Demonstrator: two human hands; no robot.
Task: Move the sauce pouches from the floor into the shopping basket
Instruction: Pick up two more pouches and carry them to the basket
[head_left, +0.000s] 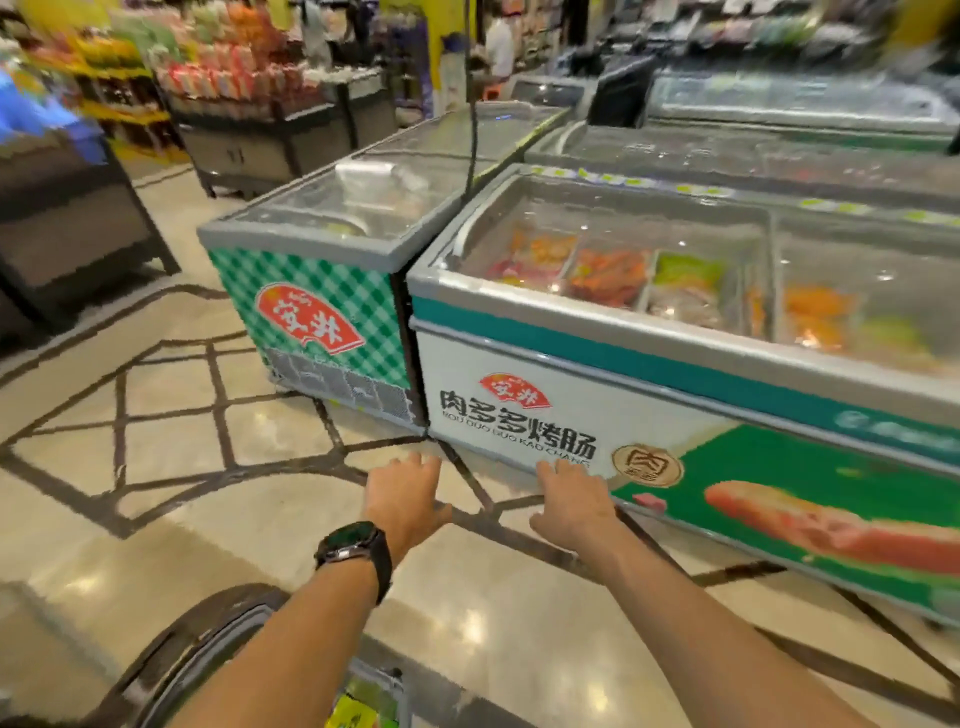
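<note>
Your left hand (408, 501) and right hand (571, 501): spread, empty; no pouches visible on floor (156, 467); progress unclear

Left freezer (311, 306): green-and-white check; right freezer (545, 395): white with teal band; floor (156, 441): beige tile with dark lines; wristwatch (356, 545): black, possibly green-faced.

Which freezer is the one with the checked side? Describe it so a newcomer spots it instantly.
Start at the long white chest freezer with the sausage picture, just beyond both hands. The checked freezer butts against its left end. Only it has a green-and-white gingham side with a red fan-shaped logo.
</note>
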